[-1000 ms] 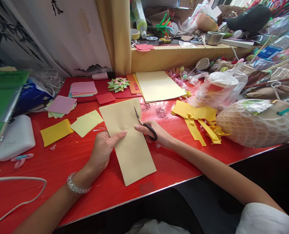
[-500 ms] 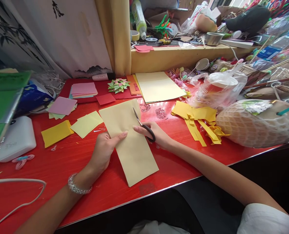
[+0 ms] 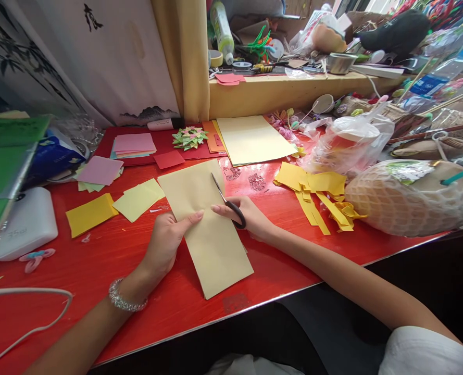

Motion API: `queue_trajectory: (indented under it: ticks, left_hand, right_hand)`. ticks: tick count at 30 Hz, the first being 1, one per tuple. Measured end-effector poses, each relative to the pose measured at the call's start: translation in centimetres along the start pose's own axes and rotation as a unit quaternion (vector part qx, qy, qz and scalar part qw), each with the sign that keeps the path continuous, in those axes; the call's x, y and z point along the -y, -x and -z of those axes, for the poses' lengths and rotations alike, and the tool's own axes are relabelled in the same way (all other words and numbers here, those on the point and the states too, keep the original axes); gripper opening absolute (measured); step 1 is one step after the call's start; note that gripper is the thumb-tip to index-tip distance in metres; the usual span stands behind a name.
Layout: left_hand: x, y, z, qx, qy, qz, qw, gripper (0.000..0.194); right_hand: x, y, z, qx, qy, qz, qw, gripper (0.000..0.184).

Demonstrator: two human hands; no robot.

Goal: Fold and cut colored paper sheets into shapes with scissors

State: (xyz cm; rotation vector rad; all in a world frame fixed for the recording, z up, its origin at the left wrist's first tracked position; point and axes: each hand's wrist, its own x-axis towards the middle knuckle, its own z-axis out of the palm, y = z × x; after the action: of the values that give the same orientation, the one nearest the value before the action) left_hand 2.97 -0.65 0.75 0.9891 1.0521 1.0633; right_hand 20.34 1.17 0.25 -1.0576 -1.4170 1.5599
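A long tan sheet of paper (image 3: 210,245) lies on the red table (image 3: 110,255) in front of me. My left hand (image 3: 166,239) grips the sheet's left edge, thumb on top. My right hand (image 3: 250,216) is closed on black-handled scissors (image 3: 227,200), whose blades point up and left over the sheet's right side, near its upper half. Whether the blades are cutting into the paper I cannot tell.
Yellow, pink and red paper squares (image 3: 94,211) lie to the left, a white box (image 3: 24,221) further left with a white cable (image 3: 28,294) below it. Yellow offcuts (image 3: 317,192), a plastic bag (image 3: 348,143) and a netted bundle (image 3: 407,200) crowd the right. A pale sheet (image 3: 252,138) lies behind.
The scissors and my right hand have crept a little up and left along the sheet. The sheet has turned slightly. My left hand keeps its hold.
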Motion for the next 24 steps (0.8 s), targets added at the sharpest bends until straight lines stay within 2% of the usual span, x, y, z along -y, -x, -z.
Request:
queue_trajectory:
  ticks: [8,14,20,24]
  left_hand:
    - [0.03,-0.01,-0.17,0.01,-0.005,0.013,1.0,0.036]
    - [0.11,-0.03,-0.14,0.0,-0.008,0.018,1.0,0.039]
    - [0.12,0.16,-0.21,0.021,-0.012,0.027,0.999,0.038]
    - [0.05,0.19,-0.15,0.022,-0.015,0.03,0.999,0.036]
  right_hand:
    - [0.14,-0.16,0.12,-0.008,-0.009,-0.023,1.0,0.044]
    - [-0.2,-0.11,-0.11,-0.027,-0.004,0.006,1.0,0.051]
    - [-0.12,-0.08,-0.02,-0.015,-0.02,-0.01,1.0,0.047]
    - [-0.18,0.0,-0.1,-0.044,-0.014,0.025,0.999,0.05]
